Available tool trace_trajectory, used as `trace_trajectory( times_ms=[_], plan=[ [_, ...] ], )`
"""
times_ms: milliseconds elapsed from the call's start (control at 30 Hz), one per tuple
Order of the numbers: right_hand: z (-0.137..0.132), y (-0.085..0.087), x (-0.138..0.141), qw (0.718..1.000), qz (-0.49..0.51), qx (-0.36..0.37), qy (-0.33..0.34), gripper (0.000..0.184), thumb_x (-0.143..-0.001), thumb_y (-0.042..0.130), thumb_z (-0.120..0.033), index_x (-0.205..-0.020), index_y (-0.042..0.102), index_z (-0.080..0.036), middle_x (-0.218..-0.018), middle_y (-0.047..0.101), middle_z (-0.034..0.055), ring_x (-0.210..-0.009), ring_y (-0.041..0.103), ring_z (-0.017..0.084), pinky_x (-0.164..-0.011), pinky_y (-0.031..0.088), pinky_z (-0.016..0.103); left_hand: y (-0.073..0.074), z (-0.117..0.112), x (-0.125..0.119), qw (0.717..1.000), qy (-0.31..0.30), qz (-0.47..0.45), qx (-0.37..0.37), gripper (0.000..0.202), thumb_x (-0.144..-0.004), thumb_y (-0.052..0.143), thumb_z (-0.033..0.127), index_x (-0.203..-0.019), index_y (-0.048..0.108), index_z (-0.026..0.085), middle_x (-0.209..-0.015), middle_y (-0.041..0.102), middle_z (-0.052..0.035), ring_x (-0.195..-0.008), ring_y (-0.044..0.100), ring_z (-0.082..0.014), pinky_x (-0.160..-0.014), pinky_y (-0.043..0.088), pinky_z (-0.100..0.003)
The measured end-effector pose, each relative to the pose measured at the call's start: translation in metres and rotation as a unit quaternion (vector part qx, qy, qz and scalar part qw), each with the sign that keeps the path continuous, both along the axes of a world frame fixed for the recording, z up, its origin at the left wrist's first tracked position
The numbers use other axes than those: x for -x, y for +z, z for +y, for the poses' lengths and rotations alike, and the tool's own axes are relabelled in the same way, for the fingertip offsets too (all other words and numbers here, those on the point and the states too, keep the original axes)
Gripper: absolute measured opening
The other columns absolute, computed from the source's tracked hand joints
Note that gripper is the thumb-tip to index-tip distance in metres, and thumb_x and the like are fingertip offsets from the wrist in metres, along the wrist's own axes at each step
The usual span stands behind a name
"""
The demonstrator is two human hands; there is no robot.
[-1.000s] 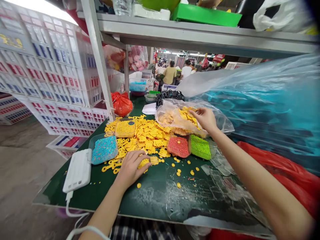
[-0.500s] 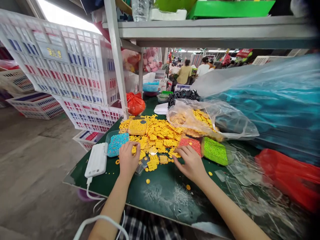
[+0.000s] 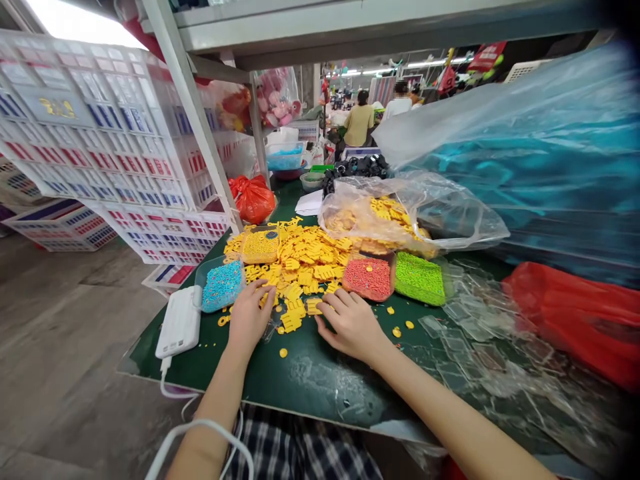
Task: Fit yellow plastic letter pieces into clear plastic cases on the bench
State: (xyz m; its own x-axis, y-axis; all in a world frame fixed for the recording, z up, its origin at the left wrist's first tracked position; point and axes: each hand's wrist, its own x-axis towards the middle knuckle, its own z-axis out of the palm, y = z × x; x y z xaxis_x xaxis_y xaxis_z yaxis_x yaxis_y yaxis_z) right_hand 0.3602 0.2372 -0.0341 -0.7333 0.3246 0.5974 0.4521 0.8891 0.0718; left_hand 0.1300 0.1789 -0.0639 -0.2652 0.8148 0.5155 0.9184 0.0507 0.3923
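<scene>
Left hand (image 3: 249,319): fingers spread flat on the yellow pieces (image 3: 300,263), gripping nothing.
Right hand (image 3: 351,323): fingers loosely wide, tips touching the pile's near edge.
Beyond right fingers: red bead tray (image 3: 368,277), green bead tray (image 3: 419,278).
Beside left fingers: blue bead tray (image 3: 221,285), white power bank (image 3: 179,322).
Worktop (image 3: 310,380): dark green.

A white power bank (image 3: 179,322) lies at the table's left edge, stacked white crates (image 3: 110,143) beyond it; a red bag (image 3: 580,317) sits right, under blue plastic sheeting (image 3: 540,153).
</scene>
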Motion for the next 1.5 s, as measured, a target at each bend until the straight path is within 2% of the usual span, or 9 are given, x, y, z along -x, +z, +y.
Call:
trace_trajectory(
  times_ms=[200,433,600,733,833,967,1100,1300,1500],
  plan=[
    [0.000,-0.004,0.001,0.999,0.022,-0.035,0.014,0.015,-0.089,0.050,-0.022,-0.083,0.062,-0.017,-0.081,0.065,0.0055,-0.078,0.050,0.019,-0.065,0.029,0.033,-0.007,0.003,-0.004,0.991,-0.020,0.022,0.134,0.041,-0.094,0.046,0.047,-0.111,0.071,0.020,-0.135,0.057,-0.0113,-0.125,0.053,-0.0312,-0.104,0.044,-0.048],
    [0.001,-0.012,0.001,1.000,0.000,-0.010,0.026,0.012,-0.088,0.053,-0.023,-0.082,0.061,-0.017,-0.082,0.064,0.0048,-0.079,0.050,0.019,-0.067,0.030,0.033,-0.004,-0.001,-0.006,0.988,-0.122,-0.024,0.088,0.035,-0.095,0.047,0.041,-0.111,0.068,0.019,-0.121,0.067,-0.0092,-0.114,0.060,-0.0252,-0.101,0.048,-0.043],
    [0.006,-0.020,-0.001,0.999,-0.014,0.001,0.034,0.012,-0.088,0.053,-0.022,-0.080,0.060,-0.018,-0.080,0.063,0.0043,-0.079,0.050,0.019,-0.065,0.028,0.033,0.010,0.016,0.010,0.998,-0.030,0.059,0.004,0.032,-0.094,0.039,0.020,-0.111,0.066,0.015,-0.117,0.068,-0.0129,-0.110,0.061,-0.0263,-0.097,0.047,-0.043],
    [0.013,-0.022,-0.003,0.999,-0.022,0.006,0.025,0.015,-0.090,0.051,-0.023,-0.080,0.060,-0.017,-0.081,0.064,0.0054,-0.078,0.051,0.019,-0.066,0.028,0.033,0.026,0.041,0.021,0.966,0.056,0.215,0.133,0.036,-0.088,0.039,0.008,-0.109,0.068,0.012,-0.115,0.068,-0.0175,-0.118,0.055,-0.0333,-0.100,0.039,-0.050],
    [0.016,-0.019,-0.006,0.999,-0.031,0.031,0.028,0.016,-0.091,0.049,-0.023,-0.083,0.062,-0.017,-0.083,0.065,0.0072,-0.079,0.053,0.020,-0.067,0.030,0.033,0.030,0.056,0.024,0.945,0.081,0.249,0.196,0.033,-0.079,0.041,0.000,-0.086,0.072,0.009,-0.085,0.072,-0.0201,-0.106,0.061,-0.0368,-0.101,0.034,-0.054],
    [0.009,-0.016,-0.004,0.988,-0.063,0.095,0.101,0.024,-0.092,0.048,-0.027,-0.109,0.061,-0.017,-0.112,0.065,0.0106,-0.100,0.055,0.023,-0.080,0.038,0.036,0.030,0.062,0.025,0.940,0.087,0.255,0.207,0.033,-0.076,0.041,-0.001,-0.074,0.069,0.014,-0.072,0.071,-0.0144,-0.088,0.067,-0.0320,-0.101,0.032,-0.053],
    [-0.003,-0.019,0.005,0.970,-0.111,0.151,0.154,0.038,-0.095,0.046,-0.035,-0.131,0.053,-0.026,-0.144,0.047,0.0090,-0.127,0.043,0.026,-0.101,0.034,0.043,0.041,0.055,0.020,0.945,0.093,0.250,0.187,0.031,-0.084,0.041,0.008,-0.088,0.071,0.015,-0.082,0.074,-0.0131,-0.087,0.068,-0.0301,-0.101,0.033,-0.051],
    [-0.007,-0.022,0.015,0.970,-0.146,0.140,0.136,0.028,-0.094,0.050,-0.032,-0.118,0.061,-0.022,-0.127,0.057,0.0111,-0.113,0.051,0.025,-0.096,0.037,0.041,0.048,0.019,-0.005,0.997,-0.055,0.016,0.056,0.034,-0.092,0.049,0.035,-0.118,0.064,0.019,-0.103,0.073,-0.0087,-0.093,0.068,-0.0246,-0.084,0.051,-0.036],
    [0.000,-0.017,0.011,0.980,-0.141,0.113,0.081,0.021,-0.096,0.047,-0.027,-0.092,0.065,-0.017,-0.091,0.067,0.0086,-0.088,0.058,0.021,-0.076,0.039,0.034,0.020,-0.015,-0.037,0.971,-0.131,-0.197,0.039,0.034,-0.087,0.058,0.046,-0.110,0.064,0.022,-0.093,0.073,-0.0039,-0.086,0.070,-0.0200,-0.069,0.055,-0.027]
  ],
)
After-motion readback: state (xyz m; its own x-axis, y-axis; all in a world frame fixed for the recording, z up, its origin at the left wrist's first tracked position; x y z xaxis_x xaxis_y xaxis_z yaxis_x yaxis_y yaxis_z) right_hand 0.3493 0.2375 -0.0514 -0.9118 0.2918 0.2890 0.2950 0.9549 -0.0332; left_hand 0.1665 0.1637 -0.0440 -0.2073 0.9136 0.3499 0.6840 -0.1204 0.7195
